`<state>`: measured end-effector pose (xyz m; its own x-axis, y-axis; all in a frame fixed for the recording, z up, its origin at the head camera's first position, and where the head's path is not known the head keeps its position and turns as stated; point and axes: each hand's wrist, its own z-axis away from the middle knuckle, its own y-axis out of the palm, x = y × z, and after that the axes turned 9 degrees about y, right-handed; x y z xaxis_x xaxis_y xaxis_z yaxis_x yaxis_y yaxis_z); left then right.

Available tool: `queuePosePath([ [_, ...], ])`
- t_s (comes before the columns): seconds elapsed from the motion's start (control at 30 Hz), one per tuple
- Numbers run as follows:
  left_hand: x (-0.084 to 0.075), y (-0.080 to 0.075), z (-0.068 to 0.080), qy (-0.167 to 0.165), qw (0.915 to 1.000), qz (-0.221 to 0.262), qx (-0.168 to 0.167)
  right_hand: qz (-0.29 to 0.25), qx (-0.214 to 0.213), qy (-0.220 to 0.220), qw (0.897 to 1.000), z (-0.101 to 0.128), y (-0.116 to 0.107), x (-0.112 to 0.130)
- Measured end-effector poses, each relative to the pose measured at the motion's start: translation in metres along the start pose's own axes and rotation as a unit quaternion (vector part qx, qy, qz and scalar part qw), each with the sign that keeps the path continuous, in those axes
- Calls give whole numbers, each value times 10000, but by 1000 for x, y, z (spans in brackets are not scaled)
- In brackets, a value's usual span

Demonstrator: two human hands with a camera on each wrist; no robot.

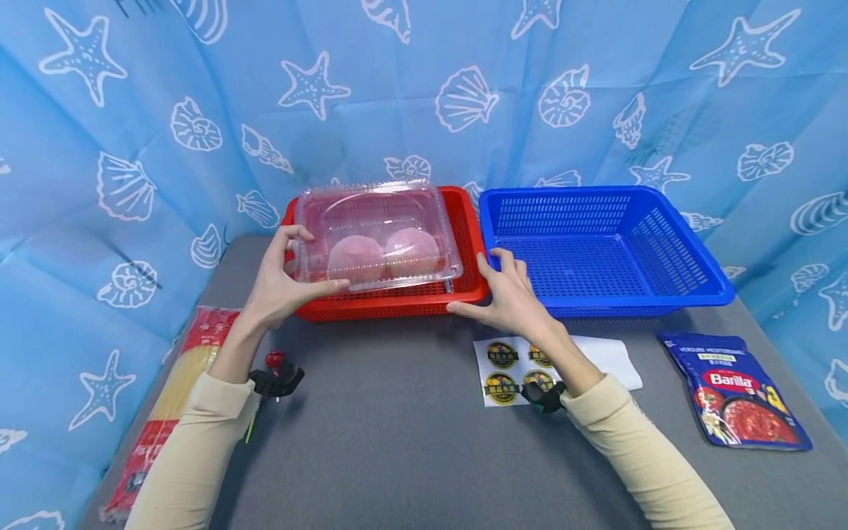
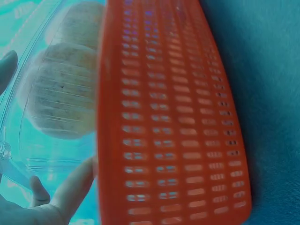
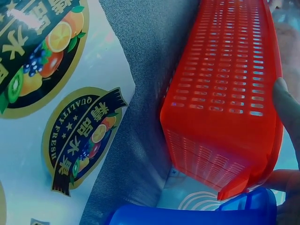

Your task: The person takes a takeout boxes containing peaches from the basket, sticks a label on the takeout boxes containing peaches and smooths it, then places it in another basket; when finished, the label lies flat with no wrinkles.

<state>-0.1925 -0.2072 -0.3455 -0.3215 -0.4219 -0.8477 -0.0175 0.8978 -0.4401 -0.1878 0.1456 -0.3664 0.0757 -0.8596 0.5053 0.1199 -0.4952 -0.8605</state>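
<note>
My left hand (image 1: 283, 276) grips the left end of a clear plastic clamshell box (image 1: 377, 197), thumb along its near edge and fingers at its side. Inside lie two round pink peaches (image 1: 356, 258), also seen through the plastic in the left wrist view. The box is over the red basket (image 1: 391, 308), tilted; how far it rests on the rim is hidden. My right hand (image 1: 506, 291) is at that basket's near right corner, thumb and fingers spread around the rim and apart from the box. In the right wrist view its thumb (image 3: 286, 103) meets the red rim.
A blue basket (image 1: 596, 302) stands to the right of the red one. Fruit stickers (image 1: 501, 388) lie under my right forearm. Farther right is a blue Barilla pouch (image 1: 735, 390). At left lies a noodle pack (image 1: 175, 390), with a lollipop-like red item (image 1: 274, 359) by my wrist.
</note>
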Motion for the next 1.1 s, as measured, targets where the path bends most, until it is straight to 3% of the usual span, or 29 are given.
queuePosePath([
  [0.27, -23, -6, 34, 339, 9993, 50, -114, -7, -54, -123, 9999, 0, 1, -1],
  [0.43, -32, -8, 56, 376, 9973, 624, -86, 162, -207, -280, 9993, -1, 1, -3],
  [0.53, -32, -8, 70, 479, 9946, 924, -5, 259, -247, -329, 9988, -1, 1, -3],
  [0.67, -27, -4, 90, 617, 9935, 951, 108, 271, -238, -317, 9988, -1, 0, -3],
  [1.1, -14, 8, 151, 485, 9903, 1246, 364, 148, -184, -322, 9992, -1, -1, -3],
])
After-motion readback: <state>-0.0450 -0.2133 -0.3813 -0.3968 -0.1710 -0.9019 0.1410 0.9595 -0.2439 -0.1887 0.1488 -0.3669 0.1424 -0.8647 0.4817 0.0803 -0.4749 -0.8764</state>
